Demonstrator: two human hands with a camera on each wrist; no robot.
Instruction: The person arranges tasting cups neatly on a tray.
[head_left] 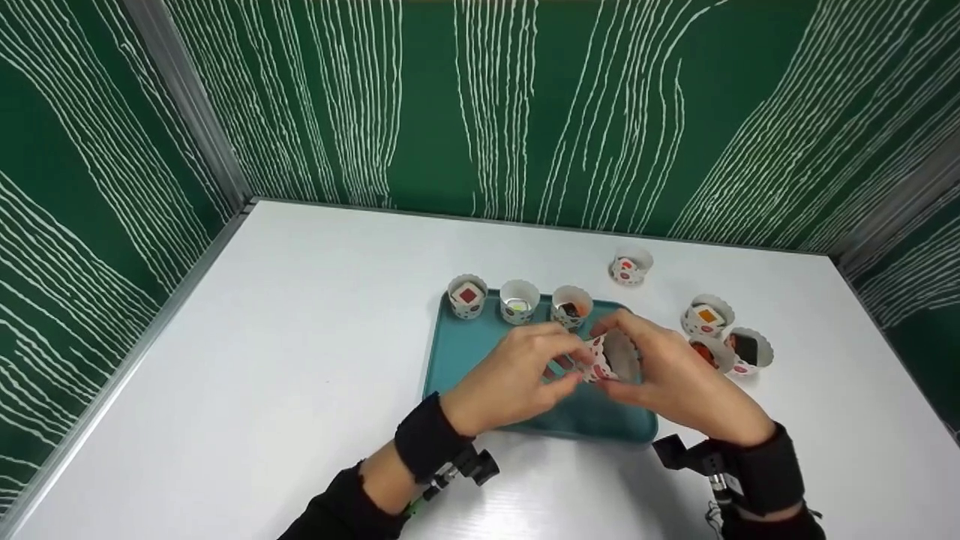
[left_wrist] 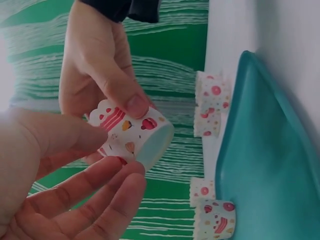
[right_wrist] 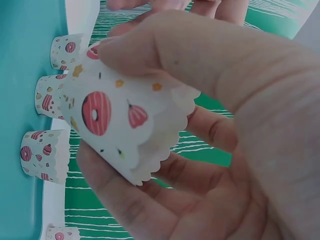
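Note:
My right hand [head_left: 667, 367] grips a paper baking cup [head_left: 598, 364] tilted on its side above the tray, the scalloped mouth turned toward the right palm. Pink doughnut and cake prints cover its white wall in the right wrist view. A dark bit shows inside, too little to identify. My left hand [head_left: 517, 375] is beside the cup's base with thumb and fingers loosely bent; in the left wrist view its fingers overlap the cup [left_wrist: 132, 127], and firm contact cannot be made out. Below lies a teal tray [head_left: 465, 360].
Along the tray's far edge stand three similar cups: one with a red-and-white piece [head_left: 467, 294], one with a yellow-green patch inside [head_left: 517, 313], one with dark and orange contents [head_left: 570, 319]. Several more filled cups [head_left: 709, 315] stand right of the tray. Green walls [head_left: 427, 135] border the white table [head_left: 322, 322].

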